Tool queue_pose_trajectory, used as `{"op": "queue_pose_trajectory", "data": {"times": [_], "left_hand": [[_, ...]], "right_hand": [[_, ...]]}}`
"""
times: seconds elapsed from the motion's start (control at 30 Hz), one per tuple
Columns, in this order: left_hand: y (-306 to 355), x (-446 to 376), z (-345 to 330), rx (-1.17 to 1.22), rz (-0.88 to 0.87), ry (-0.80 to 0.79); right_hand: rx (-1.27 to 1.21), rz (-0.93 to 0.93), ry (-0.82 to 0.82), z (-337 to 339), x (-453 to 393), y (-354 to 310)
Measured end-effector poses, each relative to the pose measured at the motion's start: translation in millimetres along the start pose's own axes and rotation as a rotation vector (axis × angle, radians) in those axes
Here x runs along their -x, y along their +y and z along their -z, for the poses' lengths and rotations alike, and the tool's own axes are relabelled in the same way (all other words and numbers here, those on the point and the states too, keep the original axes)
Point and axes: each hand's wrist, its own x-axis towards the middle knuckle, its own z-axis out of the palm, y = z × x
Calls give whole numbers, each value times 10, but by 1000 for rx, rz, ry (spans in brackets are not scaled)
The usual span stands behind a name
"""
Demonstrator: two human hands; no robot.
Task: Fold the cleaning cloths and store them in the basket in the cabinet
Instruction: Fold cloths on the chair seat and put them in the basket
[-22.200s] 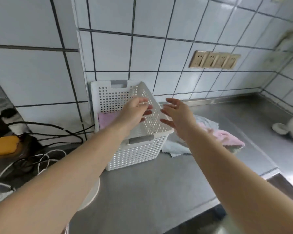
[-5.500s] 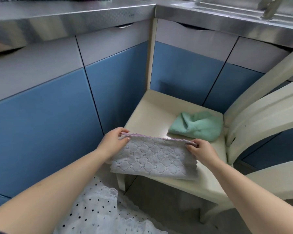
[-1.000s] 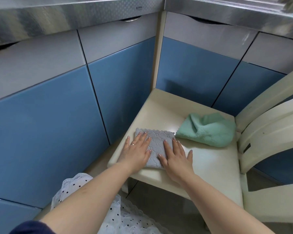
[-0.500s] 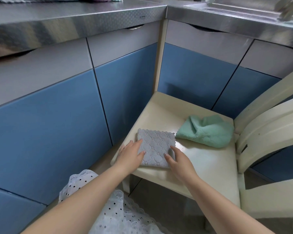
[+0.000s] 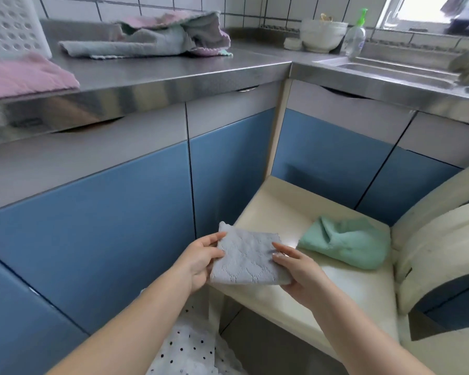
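Note:
A folded grey cloth (image 5: 245, 259) is lifted just above the front left corner of a cream chair seat (image 5: 344, 288). My left hand (image 5: 201, 259) grips its left edge and my right hand (image 5: 295, 269) grips its right edge, thumbs on top. A crumpled green cloth (image 5: 347, 244) lies on the seat to the right. Up on the steel counter (image 5: 173, 71) lies a heap of grey and pink cloths (image 5: 157, 39). A folded pink cloth (image 5: 22, 77) sits at the counter's left edge, next to the white perforated basket (image 5: 8, 25).
Blue cabinet doors (image 5: 106, 217) stand shut below the counter. The chair's backrest (image 5: 444, 239) rises at the right. A sink (image 5: 406, 69), a stack of white bowls (image 5: 322, 33) and a soap bottle (image 5: 356, 35) are at the back right.
Both hands stopped pressing the grey cloth flat on the seat, took its side edges and lifted it off. The view tilted up, bringing the counter top into sight.

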Motion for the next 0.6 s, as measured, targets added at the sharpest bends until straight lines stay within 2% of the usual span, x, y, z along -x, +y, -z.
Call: {"op": "queue_pose_trajectory", "data": {"times": [0.17, 0.23, 0.37, 0.5, 0.6], "left_hand": [[499, 411, 128, 4, -179, -18], [745, 620, 155, -51, -298, 14], [1230, 982, 227, -198, -546, 128], [1728, 1312, 323, -309, -763, 217], [2110, 1582, 433, -423, -911, 321]], "right_hand": [[98, -7, -242, -405, 217, -457], [189, 81, -282, -622, 304, -672], [447, 343, -232, -1139, 443, -1111], [517, 564, -267, -1658, 644, -1557], [532, 656, -367, -2049, 761, -1830]]}}
